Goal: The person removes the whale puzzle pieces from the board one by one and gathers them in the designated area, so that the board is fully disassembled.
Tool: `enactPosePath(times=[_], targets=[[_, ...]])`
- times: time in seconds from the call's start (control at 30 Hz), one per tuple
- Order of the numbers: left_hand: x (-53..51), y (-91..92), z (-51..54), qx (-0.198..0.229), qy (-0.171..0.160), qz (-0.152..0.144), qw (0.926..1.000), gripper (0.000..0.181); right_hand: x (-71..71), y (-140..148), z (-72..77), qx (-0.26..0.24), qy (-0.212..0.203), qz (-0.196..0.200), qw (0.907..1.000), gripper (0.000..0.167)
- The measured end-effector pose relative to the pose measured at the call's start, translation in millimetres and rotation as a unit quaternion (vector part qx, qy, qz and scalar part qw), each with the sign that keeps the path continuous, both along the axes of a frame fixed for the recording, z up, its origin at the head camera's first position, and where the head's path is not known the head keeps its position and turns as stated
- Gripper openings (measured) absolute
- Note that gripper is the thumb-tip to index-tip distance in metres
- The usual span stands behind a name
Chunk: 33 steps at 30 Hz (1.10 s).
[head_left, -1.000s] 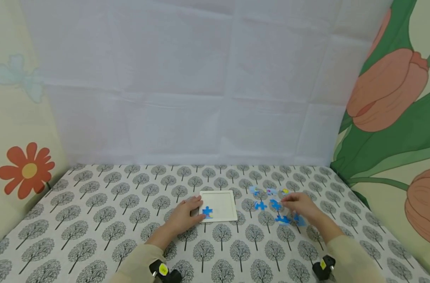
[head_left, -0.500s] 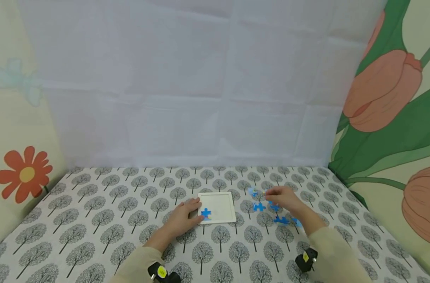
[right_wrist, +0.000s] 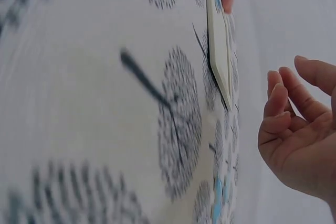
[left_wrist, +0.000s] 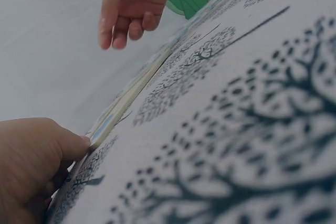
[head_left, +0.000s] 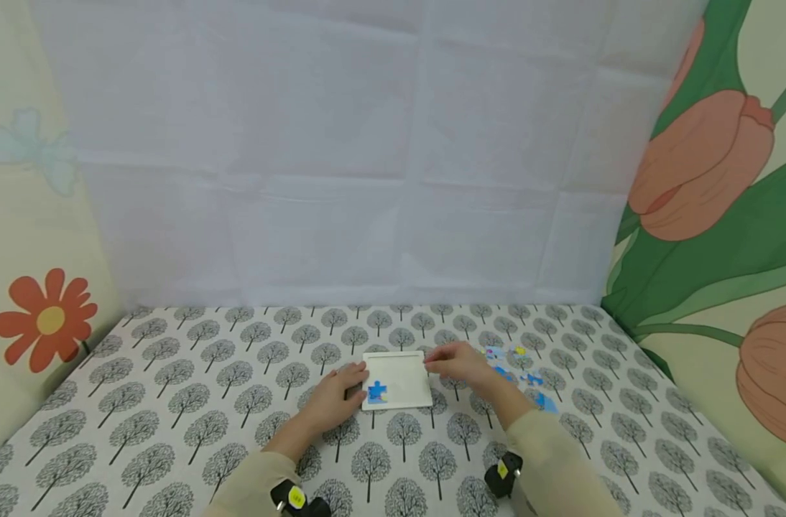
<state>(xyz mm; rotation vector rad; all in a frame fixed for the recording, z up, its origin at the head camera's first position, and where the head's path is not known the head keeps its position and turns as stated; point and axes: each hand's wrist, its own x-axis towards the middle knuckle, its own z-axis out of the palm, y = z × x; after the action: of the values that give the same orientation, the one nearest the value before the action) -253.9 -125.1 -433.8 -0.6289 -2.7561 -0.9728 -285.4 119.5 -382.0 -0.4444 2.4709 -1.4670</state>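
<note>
A shallow white frame lies flat on the patterned cloth, with one blue puzzle piece in its near left corner. My left hand holds the frame's left edge; in the left wrist view its thumb sits on the rim. My right hand hovers by the frame's far right corner, its fingers loosely bent. The right wrist view shows a small gap between thumb and index fingertip, and no piece appears there. To its right lie loose blue puzzle pieces; the hand and forearm block part of that area.
A tree-print cloth covers the table. White fabric hangs along the back edge, and painted walls with flowers flank both sides. Black devices are strapped to both wrists.
My right hand has travelled left from the loose pieces to the frame's right side. The left hand stays at the frame's left edge, and the piece inside keeps its place.
</note>
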Motion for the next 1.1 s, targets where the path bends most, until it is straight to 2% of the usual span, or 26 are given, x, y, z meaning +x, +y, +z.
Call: enactPosePath(times=[0.1,0.33,0.5,0.77,1.1], targets=[[0.9,0.0,0.2,-0.001,0.001,0.001,1.0000,0.039,0.5,-13,-3.5,0.009,0.001,0.008,0.9999,0.023],[2.1,0.2,0.2,-0.002,0.003,-0.004,1.0000,0.038,-0.2,-40,-14.8,-0.004,-0.024,0.015,0.9996,0.019],[2.8,-0.2,1.2,0.000,0.000,-0.007,1.0000,0.038,4.0,-53,-16.0,0.011,-0.034,0.025,0.9990,0.020],[3.5,-0.8,2.6,0.000,0.004,-0.010,0.9999,0.037,7.2,-60,-21.1,0.019,-0.047,0.033,0.9982,0.018],[2.5,-0.2,3.5,0.001,0.005,-0.006,1.0000,0.037,9.5,-59,-26.8,0.024,-0.017,0.039,0.9988,0.018]])
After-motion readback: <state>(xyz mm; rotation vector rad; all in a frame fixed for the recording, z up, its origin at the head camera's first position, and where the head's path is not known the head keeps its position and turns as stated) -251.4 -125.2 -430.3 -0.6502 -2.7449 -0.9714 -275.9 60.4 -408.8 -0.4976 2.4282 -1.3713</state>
